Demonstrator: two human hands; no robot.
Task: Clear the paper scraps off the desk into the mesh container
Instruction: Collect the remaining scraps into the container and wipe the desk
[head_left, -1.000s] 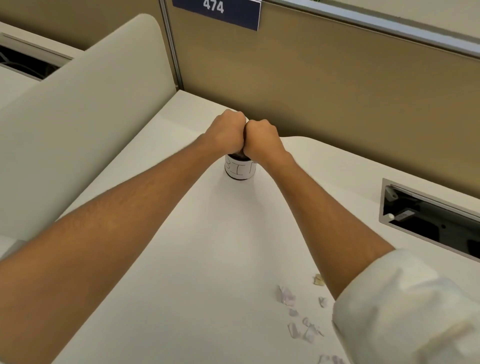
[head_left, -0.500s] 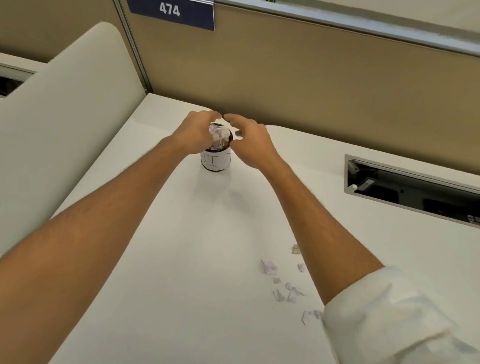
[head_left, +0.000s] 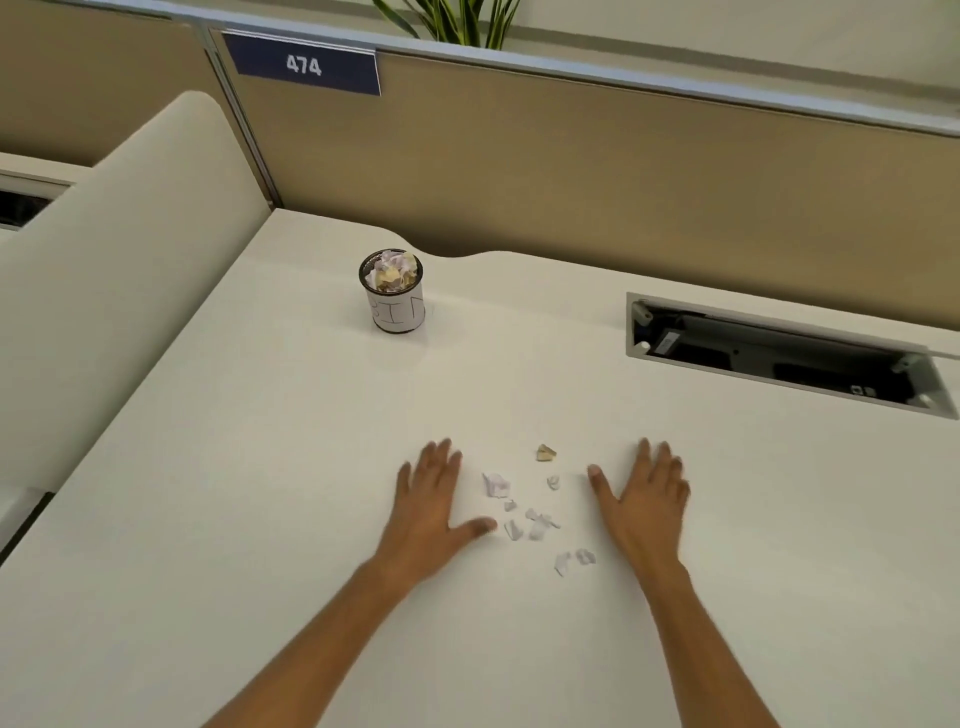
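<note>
With my left hand (head_left: 428, 499) and right hand (head_left: 644, 493) flat, open and empty on the white table (head_left: 260, 519), I should sweep inward, bunching the small torn paper scraps (head_left: 535, 519) between them, then carry them forward-left to the nearly full black mesh container (head_left: 395, 301).

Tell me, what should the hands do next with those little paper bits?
Probably slide both hands inward to gather them. The left hand and right hand lie open on either side of the paper scraps, and the mesh container already looks full.
</note>
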